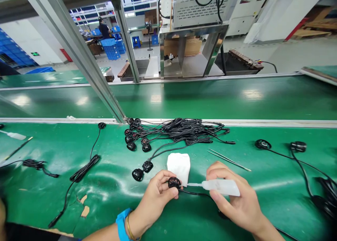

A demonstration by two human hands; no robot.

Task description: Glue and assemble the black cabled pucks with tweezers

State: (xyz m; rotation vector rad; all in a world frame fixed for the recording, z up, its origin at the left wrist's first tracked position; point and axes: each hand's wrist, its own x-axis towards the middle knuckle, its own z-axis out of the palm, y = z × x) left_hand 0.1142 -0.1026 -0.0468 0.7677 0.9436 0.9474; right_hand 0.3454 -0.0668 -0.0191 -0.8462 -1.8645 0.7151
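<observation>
My left hand (155,193) pinches a small round black device (174,182) with a cable, its open face turned up. A white squeeze bottle (223,187) lies between the thumb and fingers of my right hand (237,195). Its thin nozzle points left, with the tip close to the device's edge; I cannot tell if they touch. The device's black cable (196,193) runs right, under my right hand. Just behind the device, a folded white cloth or tissue (179,165) lies on the green mat. Two more round black devices (137,174) sit left of it.
A pile of black cables (184,130) with round heads lies at the back of the bench. Tweezers (229,160) rest right of the cloth. More cabled devices (263,144) are at right, with a bundled cable (85,169) at left. A metal post (79,54) rises behind.
</observation>
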